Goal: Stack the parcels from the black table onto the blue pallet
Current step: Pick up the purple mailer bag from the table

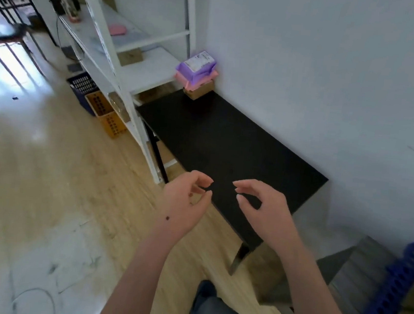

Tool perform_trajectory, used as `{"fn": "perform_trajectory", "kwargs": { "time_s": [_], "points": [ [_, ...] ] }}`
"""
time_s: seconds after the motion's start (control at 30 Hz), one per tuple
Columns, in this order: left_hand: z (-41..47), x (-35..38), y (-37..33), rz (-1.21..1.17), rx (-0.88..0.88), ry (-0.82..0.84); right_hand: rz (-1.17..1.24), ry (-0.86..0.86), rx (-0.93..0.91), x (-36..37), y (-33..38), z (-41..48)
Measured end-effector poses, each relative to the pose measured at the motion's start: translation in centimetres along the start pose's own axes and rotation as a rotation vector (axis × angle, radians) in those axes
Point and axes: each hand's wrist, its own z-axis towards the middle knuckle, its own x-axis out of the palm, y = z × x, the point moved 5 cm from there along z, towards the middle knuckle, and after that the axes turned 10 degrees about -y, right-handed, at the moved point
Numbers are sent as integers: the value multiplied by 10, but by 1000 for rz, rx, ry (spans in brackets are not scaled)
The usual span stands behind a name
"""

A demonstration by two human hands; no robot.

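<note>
head: stacked parcels on black table, well apart from fingers.

We have open room over the black table from its near end, where our left hand and right hand hover, to the parcel stack in the far corner. The wall hems that stack on the right, and the white shelf rack crowds it from the left.

Held left hand and right hand empty above black table. Saw purple parcel atop pink parcel, cardboard box beneath.
</note>
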Motion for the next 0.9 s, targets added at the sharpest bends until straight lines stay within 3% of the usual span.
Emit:
{"fn": "perform_trajectory", "kwargs": {
  "time_s": [0.37,0.9],
  "points": [
    [142,9,17,41,5,-16,70,11,55,21,6,143],
    [283,-18,86,48,42,-25,29,53,122,109,37,271]
  ]
}}
